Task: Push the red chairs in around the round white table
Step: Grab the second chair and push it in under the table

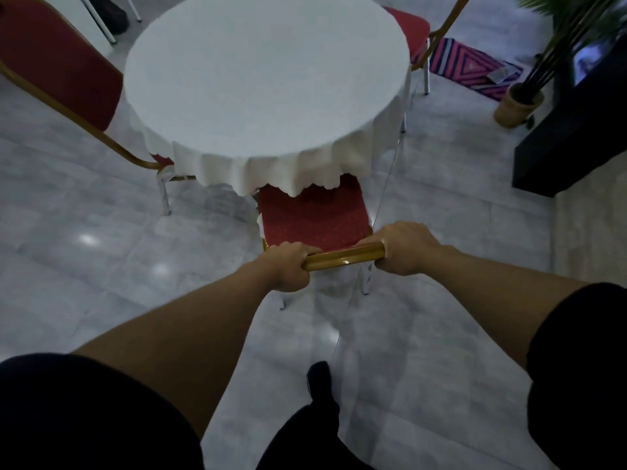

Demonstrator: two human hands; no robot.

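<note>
The round table [264, 79] carries a white cloth that hangs over its rim. Right in front of me stands a red chair [315, 215] with a gold frame; the front of its seat lies under the hanging cloth. My left hand [290, 266] and my right hand [405, 247] both grip the gold top rail of its back, one at each end. A second red chair [57, 69] stands at the table's left, its seat mostly hidden under the cloth. A third red chair [412, 28] shows at the far right, its seat partly under the table.
A potted plant in a woven basket [517, 105] stands at the right beside a dark low cabinet [570, 130]. A striped pink and blue mat [475, 64] lies on the grey tiled floor behind the table. My dark shoe [320, 378] is below the chair.
</note>
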